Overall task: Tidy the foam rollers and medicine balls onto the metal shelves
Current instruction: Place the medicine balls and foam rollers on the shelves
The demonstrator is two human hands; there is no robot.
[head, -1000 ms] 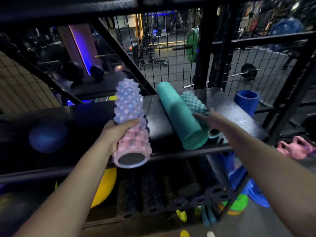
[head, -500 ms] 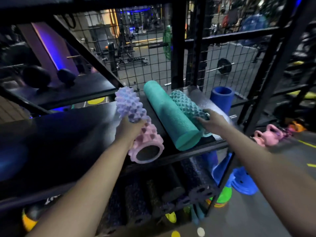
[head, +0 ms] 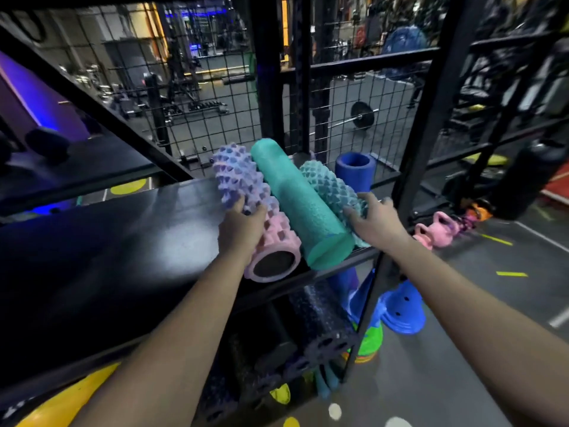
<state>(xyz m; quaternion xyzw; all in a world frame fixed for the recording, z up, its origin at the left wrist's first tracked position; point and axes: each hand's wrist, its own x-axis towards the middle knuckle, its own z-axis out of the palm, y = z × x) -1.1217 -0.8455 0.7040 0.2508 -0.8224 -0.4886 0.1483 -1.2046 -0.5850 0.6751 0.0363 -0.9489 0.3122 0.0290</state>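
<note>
Dim gym; black mesh-backed shelf [head: 147,241]. On it 4 rollers: 3 lying side by side, touching, i.e. pink roller [head: 246,189], smooth teal roller [head: 295,195] & bumpy teal roller [head: 326,183], plus 1 blue roller [head: 354,172] upright at back right. Lower deck: black rollers [head: 314,318], count unclear. L hand [head: 240,229]: fingers curled over pink roller's middle, gripping it, roller's near end at shelf's front edge. R hand [head: 377,223]: fingers curled round bumpy teal roller's near half.

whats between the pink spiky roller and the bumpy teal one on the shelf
The smooth teal roller lies lengthwise between the pink spiky roller and the bumpy teal roller, close beside both, as the head view shows.
</note>
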